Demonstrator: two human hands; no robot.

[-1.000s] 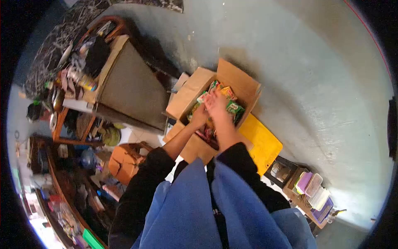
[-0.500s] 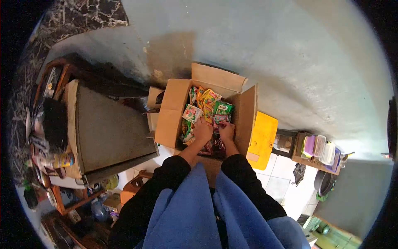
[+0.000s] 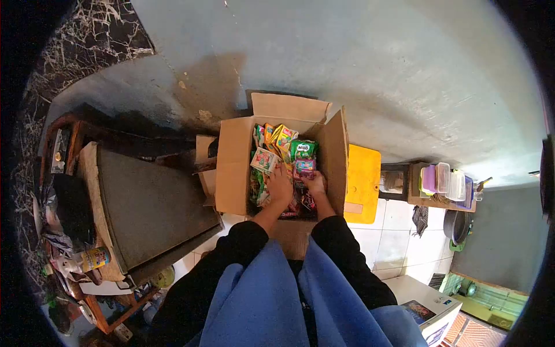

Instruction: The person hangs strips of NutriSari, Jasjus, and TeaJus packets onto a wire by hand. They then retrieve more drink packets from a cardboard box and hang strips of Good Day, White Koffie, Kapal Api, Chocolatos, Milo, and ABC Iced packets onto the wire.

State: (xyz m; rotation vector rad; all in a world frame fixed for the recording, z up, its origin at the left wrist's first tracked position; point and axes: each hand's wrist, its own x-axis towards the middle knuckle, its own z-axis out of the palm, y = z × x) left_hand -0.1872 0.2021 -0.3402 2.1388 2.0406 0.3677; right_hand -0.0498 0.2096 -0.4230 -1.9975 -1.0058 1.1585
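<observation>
An open cardboard box (image 3: 235, 168) stands before me, filled with colourful snack and drink sachets. My left hand (image 3: 280, 188) lies over the packets on the left side, fingers stretched out and slightly apart, touching them. Just above its fingertips is a whitish packet with red and green print (image 3: 264, 160). My right hand (image 3: 315, 185) is inside the box at the right, its fingers closed at the lower edge of a pink packet (image 3: 304, 166). Above that lies a green Milo pack (image 3: 303, 149). Yellow sachets (image 3: 284, 139) stand at the back. Dark red packets (image 3: 305, 201) lie between my wrists.
To the right of the box is a yellow panel (image 3: 363, 185). Farther right, plastic containers (image 3: 443, 178) sit on a wooden shelf. A large grey-topped cabinet (image 3: 156, 202) stands at the left. Behind the box rises a grey-blue wall (image 3: 358, 69).
The view has shifted, so the box appears a little farther left. My left hand's fingers are more stretched out over the packets. My right hand stays by the pink packet.
</observation>
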